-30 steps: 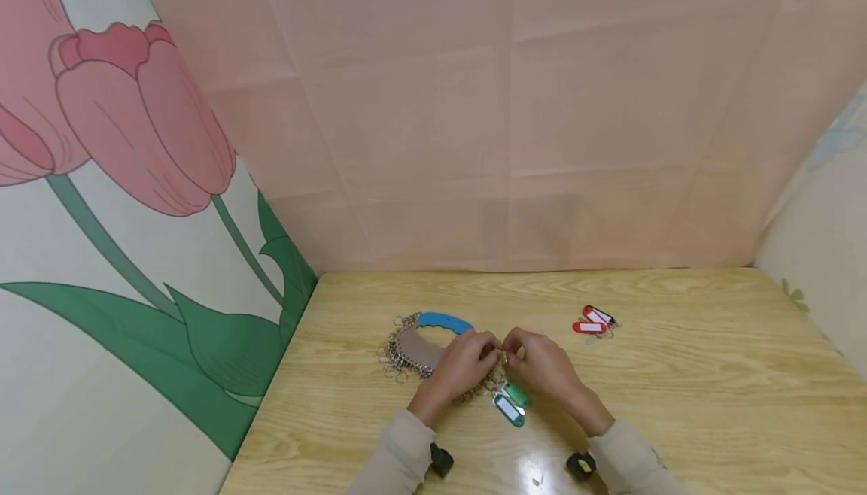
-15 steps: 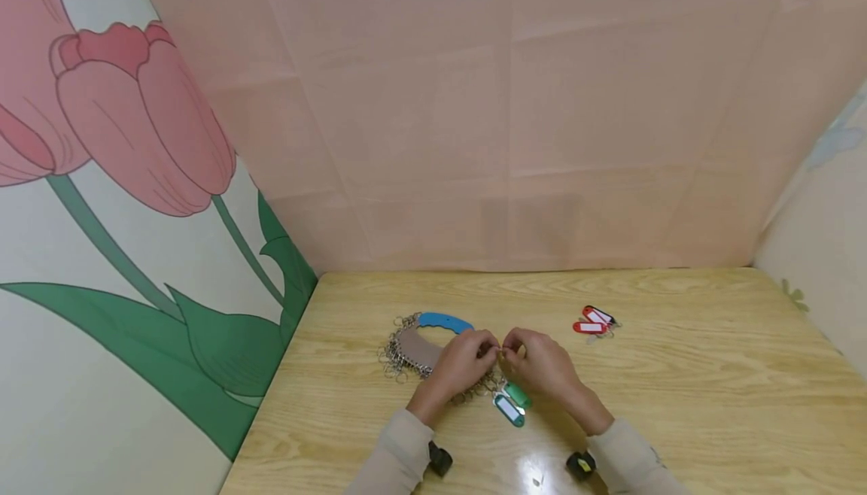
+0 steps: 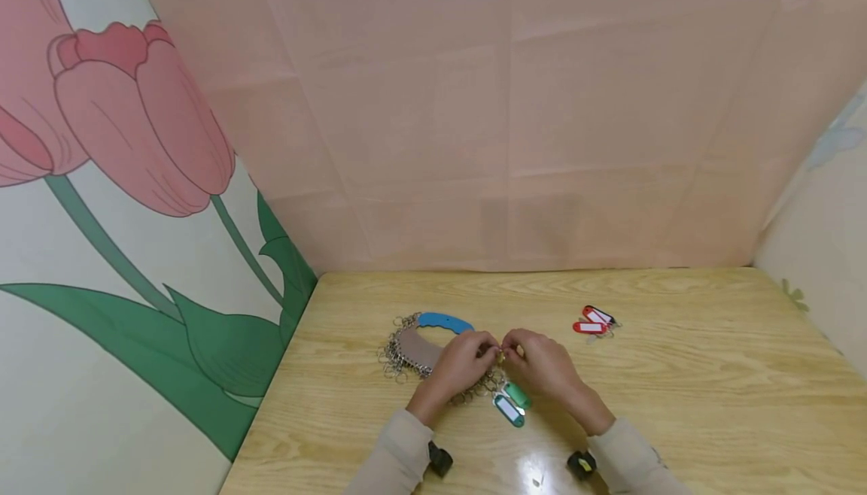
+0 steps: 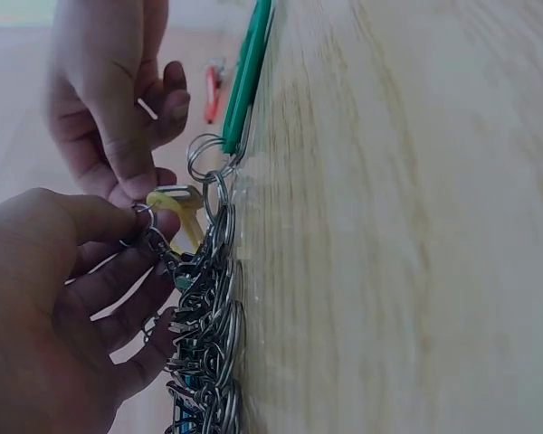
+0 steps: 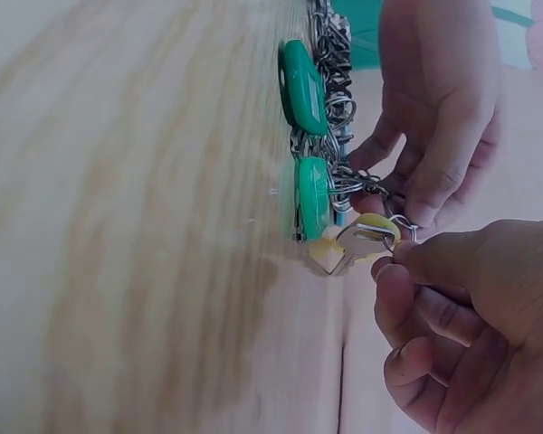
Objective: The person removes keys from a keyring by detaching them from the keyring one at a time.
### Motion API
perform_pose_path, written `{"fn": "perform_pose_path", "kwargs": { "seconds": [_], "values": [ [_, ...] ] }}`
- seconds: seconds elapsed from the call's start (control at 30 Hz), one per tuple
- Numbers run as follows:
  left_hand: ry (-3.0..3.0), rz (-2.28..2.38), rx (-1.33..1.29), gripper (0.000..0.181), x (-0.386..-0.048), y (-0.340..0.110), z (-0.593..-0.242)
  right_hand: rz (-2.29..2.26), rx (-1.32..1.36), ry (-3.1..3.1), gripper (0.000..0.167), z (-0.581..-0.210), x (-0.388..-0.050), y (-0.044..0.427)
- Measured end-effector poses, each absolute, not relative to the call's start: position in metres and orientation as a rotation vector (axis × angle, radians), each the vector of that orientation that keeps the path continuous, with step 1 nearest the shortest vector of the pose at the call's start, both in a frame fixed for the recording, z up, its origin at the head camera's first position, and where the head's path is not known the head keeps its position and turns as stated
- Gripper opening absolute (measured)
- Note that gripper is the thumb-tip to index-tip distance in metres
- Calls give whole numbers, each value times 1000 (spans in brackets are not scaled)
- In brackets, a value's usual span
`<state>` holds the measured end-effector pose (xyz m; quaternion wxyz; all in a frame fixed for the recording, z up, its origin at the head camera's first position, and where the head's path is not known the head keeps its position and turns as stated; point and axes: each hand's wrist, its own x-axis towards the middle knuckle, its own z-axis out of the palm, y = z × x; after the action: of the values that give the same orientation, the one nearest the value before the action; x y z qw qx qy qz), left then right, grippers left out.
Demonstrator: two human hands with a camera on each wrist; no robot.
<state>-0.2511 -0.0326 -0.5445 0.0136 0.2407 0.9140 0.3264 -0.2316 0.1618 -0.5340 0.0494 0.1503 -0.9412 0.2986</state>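
Observation:
My left hand (image 3: 463, 359) pinches a small metal split ring (image 4: 143, 217) at the near right edge of a curved key holder (image 3: 416, 347) with a blue handle and many metal rings. My right hand (image 3: 542, 363) meets it fingertip to fingertip, pinching a yellow-headed key (image 5: 373, 228) where the ring passes through its head. The key's blade points away from the fingers in the right wrist view. Two green key tags (image 3: 509, 409) hang from neighbouring rings and lie on the table. How far the key is threaded on the ring cannot be told.
Red and black key tags (image 3: 591, 326) lie in a small pile at the back right of the wooden table (image 3: 711, 390). A pink sheet (image 3: 433, 119) hangs behind the table, and a tulip-painted wall (image 3: 135, 126) stands on the left.
Both hands stay in nearly the same place. Only the fingertips shift slightly, and the yellow key shows a little more below them than half a second ago.

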Motion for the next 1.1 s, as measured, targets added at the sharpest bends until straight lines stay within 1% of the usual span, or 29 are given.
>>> {"fn": "perform_pose_path", "kwargs": {
  "seconds": [0.33, 0.9, 1.1],
  "values": [
    [2842, 1038, 757, 17, -251, -34, -542, 862, 481, -2845, 3, -534, -232, 161],
    [2789, 1108, 752, 16, -253, -35, -545, 897, 446, -2788, 14, -537, -232, 159],
    [2769, 1122, 757, 17, -253, -35, -544, 900, 479, -2791, 12, -538, -233, 160]
  ]
}}
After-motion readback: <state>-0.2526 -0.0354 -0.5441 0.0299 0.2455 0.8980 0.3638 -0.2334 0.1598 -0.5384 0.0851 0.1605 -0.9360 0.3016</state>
